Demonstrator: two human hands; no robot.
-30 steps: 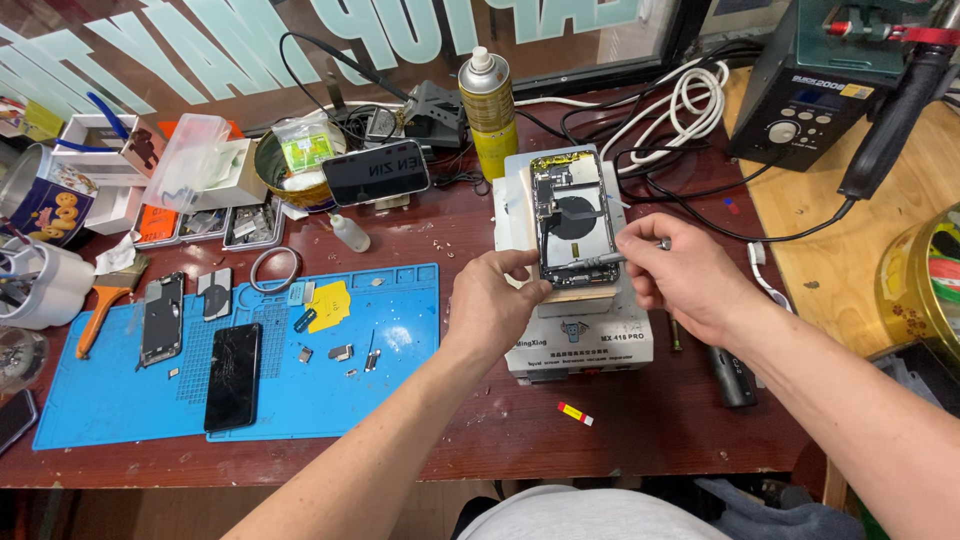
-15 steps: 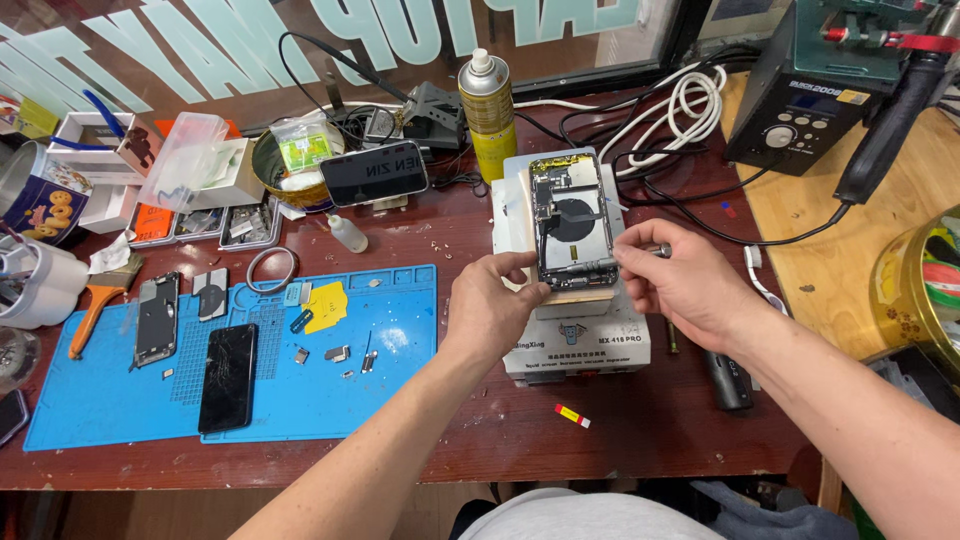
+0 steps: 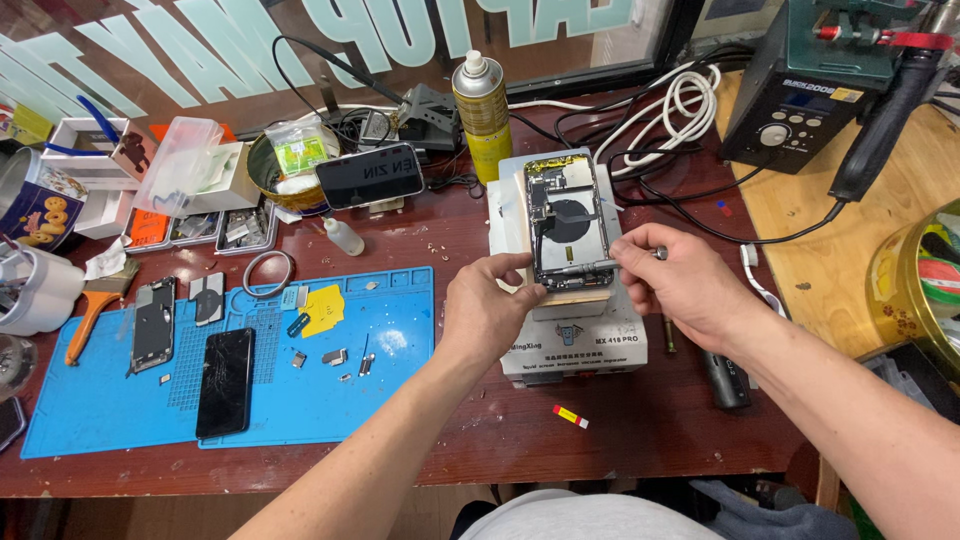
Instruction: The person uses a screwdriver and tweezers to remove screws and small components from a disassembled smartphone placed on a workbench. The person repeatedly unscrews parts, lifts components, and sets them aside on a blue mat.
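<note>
So we've got the opened phone [image 3: 566,222] lying flat on a wooden block on top of the white heating platform [image 3: 573,335], which sits on the dark red table [image 3: 640,425]. That platform is our reference point for everything.

Our left hand [image 3: 490,305] comes in at the platform's left side, thumb and fingers pinching the lower left corner of the phone and its block. Our right hand [image 3: 675,280] is at the platform's right side, fingers pressed together around a thin metal screwdriver [image 3: 600,266]; its tip lies across the bottom end of the phone's insides.

Left of the platform is the blue work mat [image 3: 150,400] with a black cracked screen [image 3: 224,382], another stripped phone frame [image 3: 153,324], a yellow pick [image 3: 322,308] and a scatter of small parts. Behind the platform stands a yellow spray can [image 3: 483,115], with a tangle of black and white cables to the right of it. Further right behind the platform is the dark soldering station [image 3: 815,85]. Just in front of the platform there's a tiny red and yellow bit [image 3: 570,416] on the table.
</note>
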